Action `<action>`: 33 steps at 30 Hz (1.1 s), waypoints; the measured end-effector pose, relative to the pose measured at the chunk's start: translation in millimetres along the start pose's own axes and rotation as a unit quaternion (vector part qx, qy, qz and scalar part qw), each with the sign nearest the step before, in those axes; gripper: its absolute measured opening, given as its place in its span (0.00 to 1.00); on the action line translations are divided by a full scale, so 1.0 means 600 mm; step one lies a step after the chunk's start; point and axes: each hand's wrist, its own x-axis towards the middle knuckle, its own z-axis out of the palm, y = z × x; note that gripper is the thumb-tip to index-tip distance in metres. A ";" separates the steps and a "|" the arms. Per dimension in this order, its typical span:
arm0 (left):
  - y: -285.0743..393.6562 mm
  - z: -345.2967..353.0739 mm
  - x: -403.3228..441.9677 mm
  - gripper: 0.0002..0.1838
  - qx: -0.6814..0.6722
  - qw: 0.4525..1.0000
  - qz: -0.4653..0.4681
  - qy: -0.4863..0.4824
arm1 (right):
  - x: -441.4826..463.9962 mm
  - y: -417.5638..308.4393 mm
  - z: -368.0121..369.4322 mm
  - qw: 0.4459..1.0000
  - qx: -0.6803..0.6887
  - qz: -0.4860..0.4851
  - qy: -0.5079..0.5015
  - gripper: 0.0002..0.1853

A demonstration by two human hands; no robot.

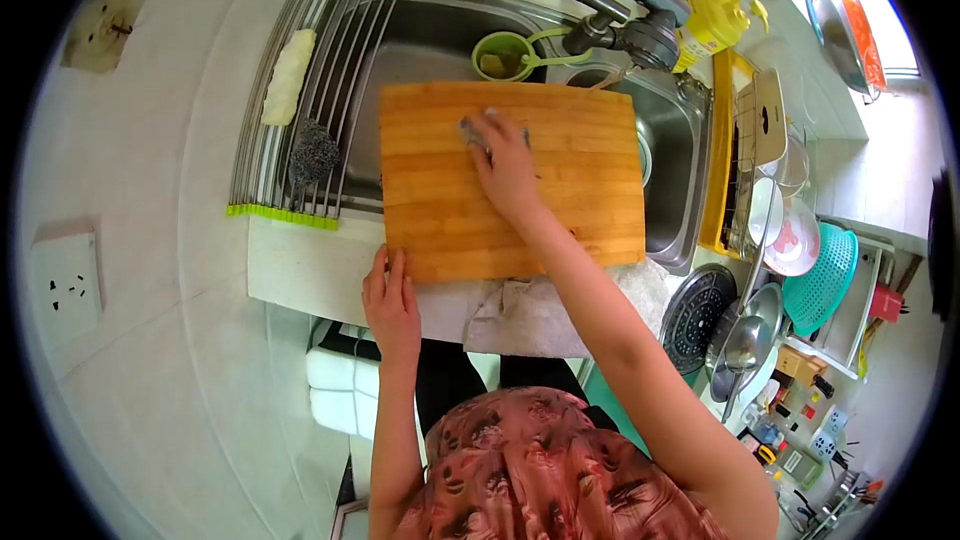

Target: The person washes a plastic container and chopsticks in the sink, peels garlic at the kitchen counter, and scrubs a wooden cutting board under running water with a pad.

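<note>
A wooden cutting board (590,175) lies across the sink (410,40), its near edge over the counter. My right hand (503,162) is on the upper middle of the board, its fingers closed on a small grey cloth or scrubber (470,130) that shows only in part. At the board's near left corner, my left hand (391,302) holds the edge, with fingertips at the rim and the thumb side mostly hidden.
On the left, a metal roll-up rack (350,60) bears a pale sponge (289,77) and a steel wool scrubber (313,153). Behind the board are a green strainer (503,56), a faucet (640,35) and a yellow bottle (712,15). A towel (530,318) hangs in front; dishes stand at the right.
</note>
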 end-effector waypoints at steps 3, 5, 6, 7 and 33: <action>-0.010 -0.012 0.009 0.22 0.005 1.000 0.001 -0.025 | 0.005 0.087 -0.024 0.999 -0.045 -0.007 -0.016 0.18; -0.021 -0.012 0.010 0.22 -0.004 1.000 0.010 -0.018 | 0.029 0.163 -0.104 0.989 -0.069 0.123 0.052 0.15; -0.023 -0.010 0.013 0.22 -0.012 1.000 0.004 -0.019 | 0.044 0.170 -0.148 0.969 -0.205 0.055 0.124 0.13; -0.023 -0.011 0.013 0.22 -0.019 1.000 -0.003 -0.023 | 0.049 0.231 -0.160 0.951 -0.260 0.054 0.160 0.14; -0.025 -0.022 0.034 0.26 -0.151 0.987 -0.058 -0.022 | 0.072 0.191 -0.170 0.969 -0.226 0.076 0.071 0.13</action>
